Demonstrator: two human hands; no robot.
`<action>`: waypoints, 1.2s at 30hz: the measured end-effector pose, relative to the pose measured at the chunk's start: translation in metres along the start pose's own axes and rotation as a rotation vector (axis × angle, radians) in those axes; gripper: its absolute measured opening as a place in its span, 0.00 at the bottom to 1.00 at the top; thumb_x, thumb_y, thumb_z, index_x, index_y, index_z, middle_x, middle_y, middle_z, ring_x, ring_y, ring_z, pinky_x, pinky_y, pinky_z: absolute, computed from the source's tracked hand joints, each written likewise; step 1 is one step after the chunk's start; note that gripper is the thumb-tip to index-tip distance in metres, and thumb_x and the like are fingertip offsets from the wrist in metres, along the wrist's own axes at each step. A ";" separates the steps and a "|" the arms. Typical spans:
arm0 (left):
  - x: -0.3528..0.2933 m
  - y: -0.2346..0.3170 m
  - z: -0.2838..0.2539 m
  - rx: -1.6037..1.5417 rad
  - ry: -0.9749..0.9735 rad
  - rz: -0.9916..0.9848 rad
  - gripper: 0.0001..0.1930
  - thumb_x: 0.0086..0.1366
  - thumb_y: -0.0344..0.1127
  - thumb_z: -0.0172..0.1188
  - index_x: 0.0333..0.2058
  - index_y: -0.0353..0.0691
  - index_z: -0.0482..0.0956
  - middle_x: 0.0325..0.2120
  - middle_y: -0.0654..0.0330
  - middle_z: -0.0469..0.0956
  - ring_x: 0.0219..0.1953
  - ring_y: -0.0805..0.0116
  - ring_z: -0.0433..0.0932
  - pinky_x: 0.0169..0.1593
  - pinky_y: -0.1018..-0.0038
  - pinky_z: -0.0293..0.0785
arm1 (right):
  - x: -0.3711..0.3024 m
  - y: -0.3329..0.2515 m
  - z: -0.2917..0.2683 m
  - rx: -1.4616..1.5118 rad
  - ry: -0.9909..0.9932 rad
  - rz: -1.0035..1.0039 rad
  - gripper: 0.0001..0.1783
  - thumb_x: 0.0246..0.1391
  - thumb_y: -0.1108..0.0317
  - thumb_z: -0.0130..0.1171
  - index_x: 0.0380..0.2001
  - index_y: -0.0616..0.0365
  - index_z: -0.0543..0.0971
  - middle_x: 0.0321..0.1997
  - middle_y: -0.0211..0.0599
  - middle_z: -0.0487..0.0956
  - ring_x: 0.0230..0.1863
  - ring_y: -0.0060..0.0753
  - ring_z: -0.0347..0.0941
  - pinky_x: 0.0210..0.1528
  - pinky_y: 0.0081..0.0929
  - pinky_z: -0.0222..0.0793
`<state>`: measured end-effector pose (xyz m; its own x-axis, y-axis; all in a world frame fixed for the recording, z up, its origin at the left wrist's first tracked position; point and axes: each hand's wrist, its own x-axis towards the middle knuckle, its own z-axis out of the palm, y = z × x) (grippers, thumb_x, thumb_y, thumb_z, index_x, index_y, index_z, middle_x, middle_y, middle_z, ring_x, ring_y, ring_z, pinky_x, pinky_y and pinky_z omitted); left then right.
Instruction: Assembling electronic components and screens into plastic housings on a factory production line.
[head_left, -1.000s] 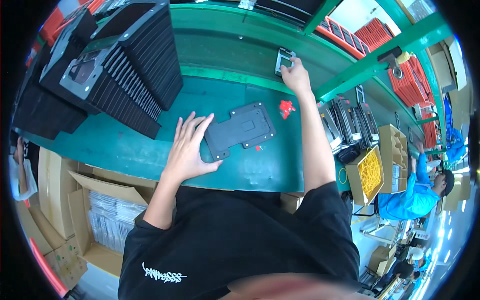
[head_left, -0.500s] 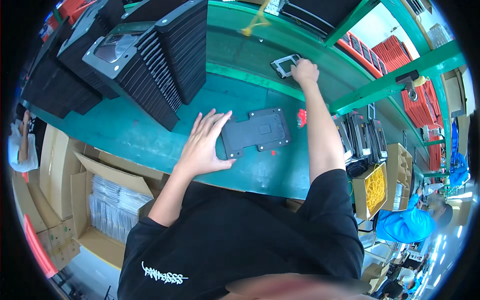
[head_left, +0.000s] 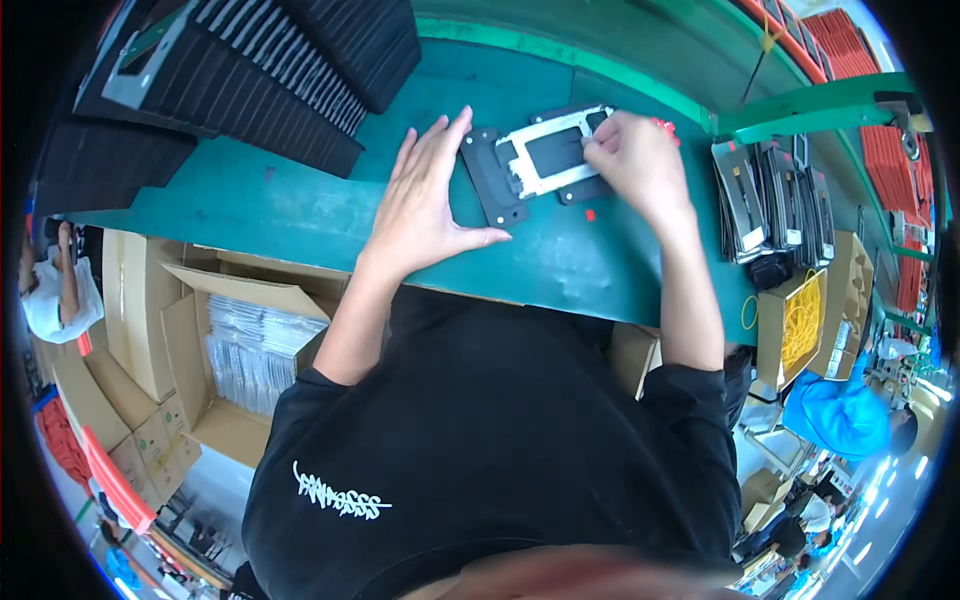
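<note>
A black fixture plate (head_left: 482, 165) with round metal studs at its corners lies flat on the green tabletop (head_left: 330, 215). Over it is a silvery rectangular frame (head_left: 522, 168) with a large opening, pinched at its right end by my right hand (head_left: 643, 165). Whether the frame rests fully on the plate I cannot tell. My left hand (head_left: 425, 200) stands just left of the plate, fingers spread and thumb pointing right along its lower edge, holding nothing. A small red piece (head_left: 590, 215) lies below the plate, and another red item (head_left: 667, 130) shows beyond my right hand.
Tall stacks of black plates (head_left: 260, 80) fill the back left. Dark panels (head_left: 745, 205) stand at the right, near a green rail (head_left: 820, 115) and a box of yellow cords (head_left: 800, 325). Below the left table edge, a carton (head_left: 235, 430) holds clear-wrapped pieces. A person in blue (head_left: 840, 415) is far right.
My right hand has brought the silvery frame from the back ledge down over the black plate. My left hand stays open beside the plate. The whole view has shifted.
</note>
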<state>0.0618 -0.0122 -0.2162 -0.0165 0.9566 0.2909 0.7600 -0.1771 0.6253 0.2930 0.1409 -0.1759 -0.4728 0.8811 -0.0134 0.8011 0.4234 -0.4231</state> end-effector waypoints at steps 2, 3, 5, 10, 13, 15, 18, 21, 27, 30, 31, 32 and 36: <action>-0.001 -0.001 0.001 0.010 -0.018 -0.003 0.67 0.37 0.50 0.84 0.73 0.42 0.52 0.66 0.45 0.67 0.71 0.44 0.62 0.75 0.48 0.48 | -0.018 -0.004 0.010 -0.012 0.061 -0.033 0.10 0.51 0.66 0.69 0.27 0.63 0.83 0.26 0.44 0.84 0.28 0.44 0.80 0.35 0.36 0.75; -0.001 -0.001 0.002 0.019 -0.020 -0.002 0.67 0.37 0.50 0.84 0.73 0.41 0.51 0.66 0.45 0.67 0.71 0.44 0.62 0.75 0.48 0.49 | -0.024 -0.005 0.015 -0.033 0.129 -0.077 0.10 0.51 0.66 0.69 0.27 0.63 0.83 0.26 0.44 0.84 0.29 0.44 0.79 0.36 0.38 0.75; -0.001 0.000 0.003 0.033 -0.032 0.004 0.68 0.36 0.50 0.84 0.73 0.40 0.51 0.66 0.45 0.67 0.71 0.44 0.62 0.75 0.48 0.49 | -0.028 -0.006 0.021 -0.047 0.201 -0.112 0.10 0.51 0.67 0.70 0.27 0.63 0.83 0.26 0.45 0.84 0.30 0.44 0.79 0.37 0.39 0.75; 0.000 0.005 0.003 0.038 -0.019 0.056 0.58 0.38 0.49 0.82 0.69 0.48 0.64 0.65 0.45 0.68 0.70 0.42 0.62 0.74 0.45 0.49 | -0.029 -0.008 0.027 -0.018 0.220 -0.163 0.08 0.51 0.68 0.70 0.27 0.62 0.83 0.25 0.44 0.82 0.32 0.47 0.76 0.40 0.42 0.72; 0.002 0.009 0.001 0.167 -0.083 0.135 0.50 0.39 0.47 0.81 0.65 0.50 0.72 0.64 0.46 0.69 0.69 0.41 0.63 0.73 0.42 0.51 | -0.031 -0.007 0.031 -0.072 0.264 -0.159 0.08 0.51 0.68 0.70 0.27 0.61 0.83 0.25 0.43 0.81 0.33 0.48 0.75 0.40 0.43 0.72; 0.005 0.005 0.000 0.177 -0.094 0.125 0.44 0.39 0.45 0.79 0.61 0.56 0.77 0.63 0.46 0.68 0.68 0.38 0.63 0.72 0.42 0.51 | -0.029 -0.004 0.034 -0.053 0.279 -0.204 0.08 0.50 0.68 0.71 0.29 0.61 0.84 0.27 0.43 0.80 0.33 0.49 0.74 0.40 0.43 0.71; 0.007 0.011 0.002 0.187 -0.099 0.141 0.41 0.40 0.43 0.77 0.59 0.57 0.79 0.63 0.45 0.67 0.68 0.37 0.63 0.71 0.43 0.53 | -0.028 0.003 0.023 0.000 0.257 -0.216 0.08 0.50 0.67 0.71 0.31 0.60 0.86 0.30 0.43 0.81 0.37 0.50 0.75 0.42 0.43 0.71; -0.001 0.018 0.004 0.103 0.007 0.105 0.39 0.44 0.38 0.75 0.60 0.52 0.78 0.63 0.43 0.67 0.67 0.39 0.64 0.70 0.48 0.57 | -0.041 0.035 -0.003 0.017 0.392 -0.166 0.09 0.51 0.67 0.70 0.35 0.59 0.86 0.35 0.43 0.83 0.42 0.51 0.76 0.46 0.42 0.72; 0.000 0.009 0.006 -0.072 0.194 0.093 0.34 0.54 0.30 0.68 0.62 0.37 0.73 0.63 0.41 0.66 0.67 0.43 0.66 0.69 0.56 0.61 | -0.102 0.110 -0.029 -0.528 0.839 0.240 0.13 0.54 0.67 0.68 0.43 0.56 0.86 0.45 0.45 0.84 0.54 0.51 0.77 0.55 0.43 0.71; -0.001 0.007 0.011 -0.084 0.222 0.060 0.32 0.57 0.28 0.65 0.62 0.32 0.71 0.63 0.42 0.67 0.65 0.44 0.67 0.68 0.55 0.62 | -0.127 0.116 -0.032 -0.314 0.685 0.319 0.15 0.55 0.66 0.67 0.47 0.55 0.84 0.48 0.45 0.84 0.55 0.47 0.78 0.59 0.45 0.69; -0.002 0.009 0.011 -0.087 0.222 0.068 0.32 0.57 0.28 0.65 0.62 0.32 0.71 0.63 0.42 0.67 0.65 0.44 0.67 0.68 0.55 0.62 | -0.133 0.109 -0.034 -0.262 0.699 0.343 0.15 0.56 0.67 0.66 0.47 0.55 0.84 0.47 0.45 0.84 0.53 0.45 0.79 0.60 0.44 0.69; -0.003 0.011 0.011 -0.063 0.220 0.083 0.31 0.58 0.28 0.64 0.62 0.32 0.71 0.62 0.42 0.67 0.65 0.44 0.68 0.68 0.56 0.62 | -0.138 0.101 -0.035 -0.209 0.712 0.368 0.14 0.56 0.67 0.66 0.47 0.55 0.84 0.47 0.44 0.84 0.52 0.44 0.80 0.61 0.44 0.69; -0.011 0.025 0.015 -0.062 0.202 0.144 0.29 0.59 0.28 0.63 0.60 0.32 0.72 0.61 0.42 0.69 0.64 0.44 0.69 0.67 0.55 0.63 | -0.124 0.106 -0.027 -0.342 0.825 0.306 0.12 0.58 0.70 0.64 0.46 0.55 0.84 0.42 0.42 0.85 0.46 0.42 0.82 0.62 0.42 0.68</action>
<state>0.0906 -0.0238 -0.2149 -0.0451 0.8559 0.5151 0.7224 -0.3282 0.6086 0.4464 0.0822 -0.1944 0.0796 0.7799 0.6209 0.9736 0.0729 -0.2164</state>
